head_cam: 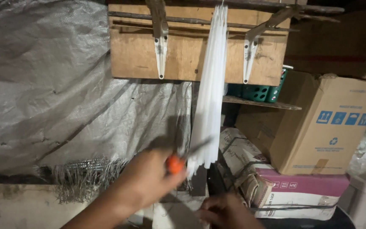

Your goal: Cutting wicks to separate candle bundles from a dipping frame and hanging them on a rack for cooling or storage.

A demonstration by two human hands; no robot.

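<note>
Blurred left hand (147, 180) grips orange-handled scissors (178, 161) at hanging white candles (210, 89); right hand (225, 210), cut off below, grip unclear.

you are looking at a small, makeshift workshop or storeroom. a grey woven tarpaulin (43, 85) hangs as the wall on your left. a rough plywood board (191, 46) with metal brackets (161, 51) carries a hanging bundle of long white candles (210, 93). cardboard boxes (318, 123) and a strapped pink-and-white carton (301, 195) are stacked on your right, beside a green crate (259, 92) on a plank shelf.
</note>
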